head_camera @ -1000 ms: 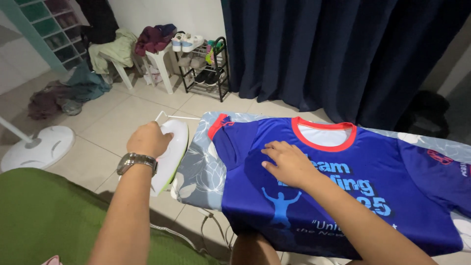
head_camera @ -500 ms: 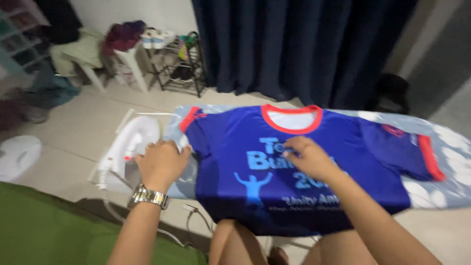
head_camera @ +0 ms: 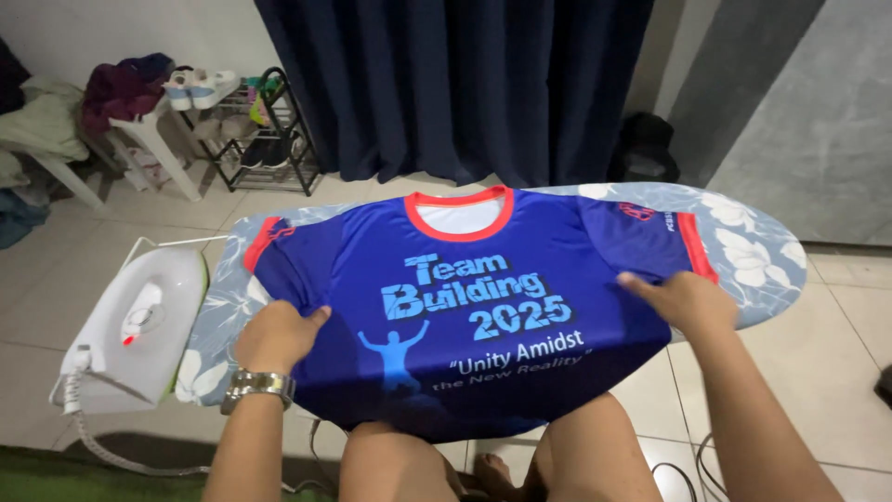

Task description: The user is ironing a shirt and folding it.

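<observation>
Gripping blue shirt [head_camera: 465, 279] on floral ironing board [head_camera: 753, 246], tiled floor [head_camera: 836, 372].

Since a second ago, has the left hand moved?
Yes. The left hand left the iron, which sits at the board's end, and now grips the shirt's left edge.

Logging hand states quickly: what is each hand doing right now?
Left hand: closed on the left side of the blue jersey.
Right hand: gripping the jersey's right side edge on the ironing board.
</observation>
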